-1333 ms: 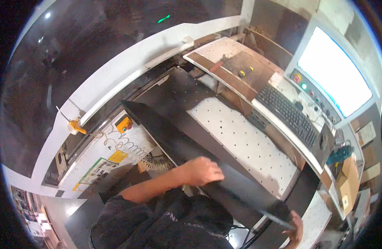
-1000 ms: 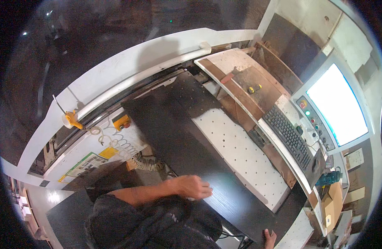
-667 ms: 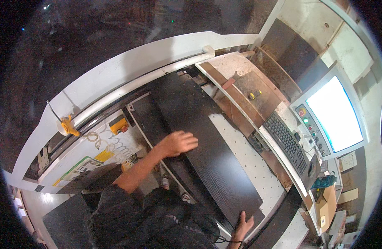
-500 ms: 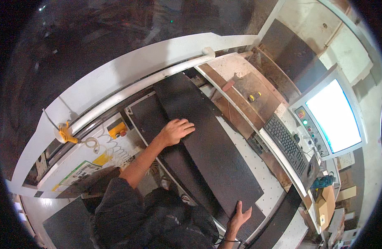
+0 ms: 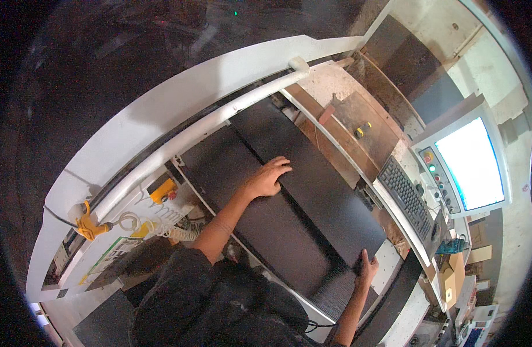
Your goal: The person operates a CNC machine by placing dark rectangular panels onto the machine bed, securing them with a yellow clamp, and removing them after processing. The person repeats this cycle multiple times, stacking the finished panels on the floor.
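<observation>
A long black panel (image 5: 312,179) lies flat on the machine bed, running from the white rail down to the near right. My left hand (image 5: 267,178) rests palm down on its left edge, fingers spread. My right hand (image 5: 367,269) presses against the panel's near end corner, fingers up on its edge. A second dark panel (image 5: 248,222) lies beside it on the left, under my left forearm.
A curved white machine rail (image 5: 179,121) runs along the far side. To the right stand a keyboard (image 5: 407,196), a lit monitor (image 5: 468,165) and a button panel. A yellow switch box (image 5: 163,189) and coiled hose sit at the left.
The black panel has slid forward onto the bed and now covers the white perforated surface. My left hand moved up along it, and my right hand went to its near end.
</observation>
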Motion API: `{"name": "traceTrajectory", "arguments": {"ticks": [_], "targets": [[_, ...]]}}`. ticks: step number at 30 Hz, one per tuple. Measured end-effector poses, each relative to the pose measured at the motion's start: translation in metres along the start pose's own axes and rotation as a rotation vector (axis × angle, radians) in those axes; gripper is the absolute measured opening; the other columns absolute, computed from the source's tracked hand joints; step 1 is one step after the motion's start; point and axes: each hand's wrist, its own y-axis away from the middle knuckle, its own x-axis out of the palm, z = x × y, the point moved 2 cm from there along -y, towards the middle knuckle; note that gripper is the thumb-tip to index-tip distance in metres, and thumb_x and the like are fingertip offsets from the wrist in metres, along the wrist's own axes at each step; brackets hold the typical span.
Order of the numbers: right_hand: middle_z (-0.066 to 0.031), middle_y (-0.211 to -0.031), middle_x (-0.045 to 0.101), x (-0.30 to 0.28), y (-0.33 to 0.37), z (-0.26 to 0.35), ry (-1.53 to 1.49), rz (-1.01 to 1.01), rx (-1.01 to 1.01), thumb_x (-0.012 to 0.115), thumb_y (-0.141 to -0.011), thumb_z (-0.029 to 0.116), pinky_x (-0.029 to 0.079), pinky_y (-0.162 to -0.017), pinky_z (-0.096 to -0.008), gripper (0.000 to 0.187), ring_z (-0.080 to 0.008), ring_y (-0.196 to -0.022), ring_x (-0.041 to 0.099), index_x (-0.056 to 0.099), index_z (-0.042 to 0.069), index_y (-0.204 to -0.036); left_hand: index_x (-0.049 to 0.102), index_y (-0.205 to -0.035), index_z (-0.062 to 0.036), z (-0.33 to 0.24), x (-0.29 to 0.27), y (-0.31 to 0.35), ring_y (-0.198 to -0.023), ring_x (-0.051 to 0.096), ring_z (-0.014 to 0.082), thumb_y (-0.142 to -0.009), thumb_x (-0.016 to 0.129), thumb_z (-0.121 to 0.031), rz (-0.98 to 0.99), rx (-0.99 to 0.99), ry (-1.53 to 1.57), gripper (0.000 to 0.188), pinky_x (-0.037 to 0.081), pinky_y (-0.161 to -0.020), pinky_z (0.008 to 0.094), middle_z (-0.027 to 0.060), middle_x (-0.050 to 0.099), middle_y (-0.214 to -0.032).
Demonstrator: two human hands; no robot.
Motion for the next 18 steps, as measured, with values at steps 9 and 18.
{"name": "traceTrajectory", "arguments": {"ticks": [9,18], "targets": [[-0.0162,-0.129,0.064,-0.017,-0.050,-0.036,-0.271,0.024,0.020,0.069,-0.089,0.000,0.051,-0.093,-0.0331,0.063,-0.0234,-0.113,0.064,0.046,-0.005,-0.148,0.054,-0.132,0.0136,0.045,-0.019,-0.005,-0.139,0.041,0.0415,-0.084,0.076,-0.043,-0.267,-0.496,-0.422,0.077,0.027,-0.118,0.0550,0.0293,0.049,-0.144],[-0.0230,-0.153,0.046,-0.024,-0.054,-0.112,0.577,0.089,-0.309,0.089,-0.074,0.030,0.035,-0.118,-0.0459,0.083,-0.0379,-0.142,0.043,0.054,0.000,-0.143,0.046,-0.139,0.0197,0.036,0.008,-0.026,-0.151,0.023,0.0416,-0.074,0.069,-0.076,0.009,-0.654,-0.611,0.118,-0.004,-0.123,0.0612,0.0338,0.039,-0.153]]}}
